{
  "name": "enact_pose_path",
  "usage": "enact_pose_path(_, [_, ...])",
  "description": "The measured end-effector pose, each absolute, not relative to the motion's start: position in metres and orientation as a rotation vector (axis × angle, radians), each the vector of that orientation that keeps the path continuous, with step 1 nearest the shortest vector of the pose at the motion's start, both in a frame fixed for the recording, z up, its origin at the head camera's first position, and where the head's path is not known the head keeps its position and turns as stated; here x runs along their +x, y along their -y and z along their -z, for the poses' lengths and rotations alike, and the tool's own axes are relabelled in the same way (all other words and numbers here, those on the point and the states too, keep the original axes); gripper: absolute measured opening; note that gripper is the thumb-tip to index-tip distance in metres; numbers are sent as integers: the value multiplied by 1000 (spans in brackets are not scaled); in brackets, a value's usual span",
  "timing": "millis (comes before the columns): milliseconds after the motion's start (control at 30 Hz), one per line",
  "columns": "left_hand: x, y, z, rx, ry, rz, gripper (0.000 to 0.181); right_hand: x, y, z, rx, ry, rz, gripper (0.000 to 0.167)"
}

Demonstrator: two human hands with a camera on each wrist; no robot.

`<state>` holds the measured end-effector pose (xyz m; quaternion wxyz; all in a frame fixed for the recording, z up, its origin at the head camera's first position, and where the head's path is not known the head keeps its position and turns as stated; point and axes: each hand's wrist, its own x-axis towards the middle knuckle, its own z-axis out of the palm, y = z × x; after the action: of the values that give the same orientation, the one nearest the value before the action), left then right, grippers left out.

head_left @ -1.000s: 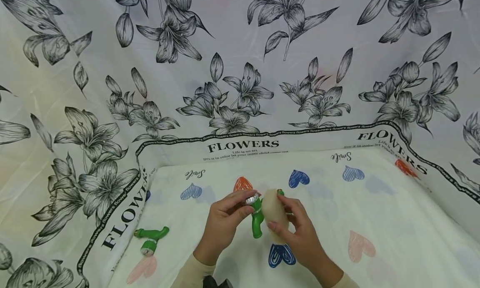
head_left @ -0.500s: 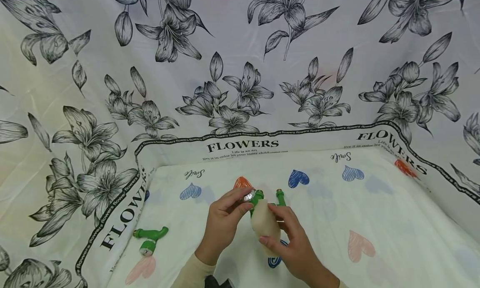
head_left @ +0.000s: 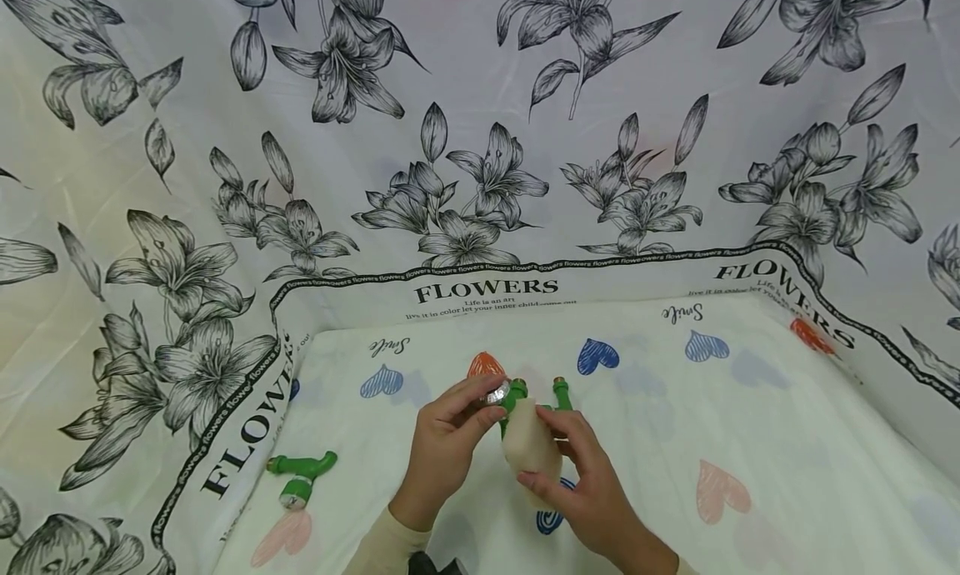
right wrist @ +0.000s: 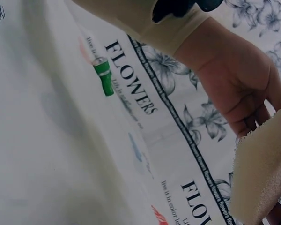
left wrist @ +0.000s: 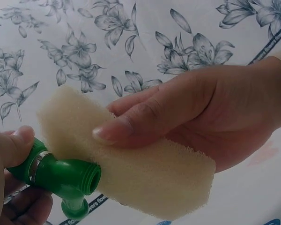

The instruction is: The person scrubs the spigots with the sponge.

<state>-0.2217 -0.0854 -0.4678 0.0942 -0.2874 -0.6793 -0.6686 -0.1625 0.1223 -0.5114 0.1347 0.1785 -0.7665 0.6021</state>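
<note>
Between thumb and fingers, my left hand [head_left: 444, 442] pinches the silver-ended part of a green tap [left wrist: 61, 171], held up over the table. The tap's threaded end and spout show in the left wrist view. My right hand [head_left: 600, 475] grips a cream-coloured, coarse sponge [left wrist: 140, 173], thumb on the near face. The sponge lies up against the tap and hides much of it in the head view. Just beyond my right fingers, a second green tap [head_left: 560, 393] lies partly hidden. In the right wrist view, the sponge [right wrist: 260, 171] fills the right edge.
Another green tap [head_left: 302, 475] with a silver end lies on the left of the table. A white cloth [head_left: 637, 492] with printed hearts covers the table. Flower-printed curtains [head_left: 480, 83] rise along its back and sides.
The sponge in my right hand has moved left and down across the tap, uncovering the second tap behind. The held tap has turned slightly. Between half a second ago and now, hardly anything differs.
</note>
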Motion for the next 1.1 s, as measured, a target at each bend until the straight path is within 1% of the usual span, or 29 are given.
enact_pose_path(300, [-215, 85, 462, -867, 2021, 2057, 38, -170, -128, 514, 489, 2206, -1728, 65])
enact_pose_path(567, [-210, 84, 459, -926, 2008, 2079, 38, -180, -137, 518, 447, 2216, -1697, 66])
enact_pose_path(700, [-208, 83, 458, -935, 2003, 2105, 37, -185, -141, 520, 377, 2220, -1687, 69])
enact_pose_path(867, [-207, 83, 457, -935, 2012, 2125, 36, -186, -144, 522, 347, 2225, -1706, 71])
enact_pose_path(1100, [-209, 85, 458, -894, 2042, 2083, 37, -183, -139, 520, 361, 2232, -1732, 66])
